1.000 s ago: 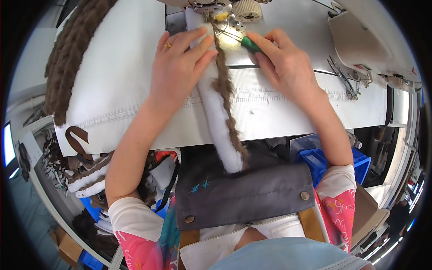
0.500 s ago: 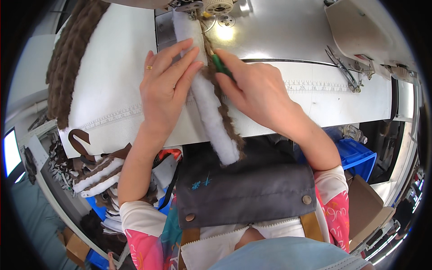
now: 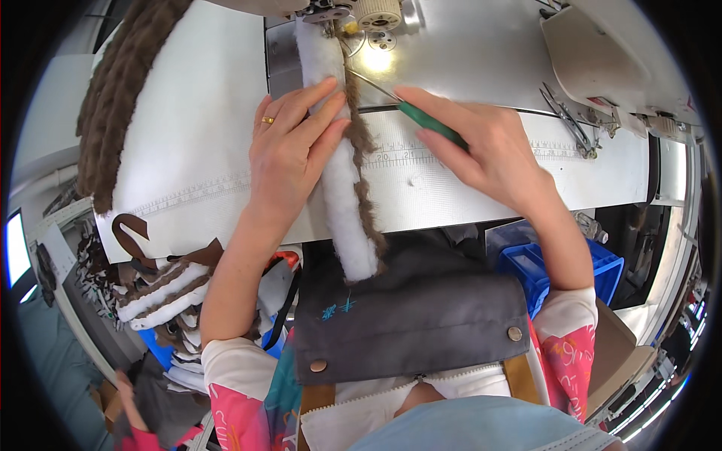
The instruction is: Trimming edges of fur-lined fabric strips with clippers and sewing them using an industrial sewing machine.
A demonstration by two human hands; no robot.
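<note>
A long strip of white fleece with brown fur along its right edge [image 3: 346,199] runs from under the head of a sewing machine [image 3: 376,13] down over the table's front edge. My left hand [image 3: 289,154] lies flat on the strip's upper part, fingers stretched out. In my right hand [image 3: 492,146] is an awl [image 3: 432,124] with a green handle and a thin metal shaft. The shaft's tip points left and reaches the brown fur edge, just below the machine's foot. Whether the tip touches the fur, I cannot tell.
Brown fur strips [image 3: 124,98] lie in a bundle at the far left. Thread snips [image 3: 568,120] rest on the table's right side. Below the table stand a blue crate [image 3: 526,267] at right and a heap of fur pieces [image 3: 162,293] at left. Another person's arm shows lower left.
My right hand has moved right, away from the strip, baring the awl's shaft. My left hand has shifted slightly right and down. The strip's lower end has swung left. Another person's arm has come in lower left.
</note>
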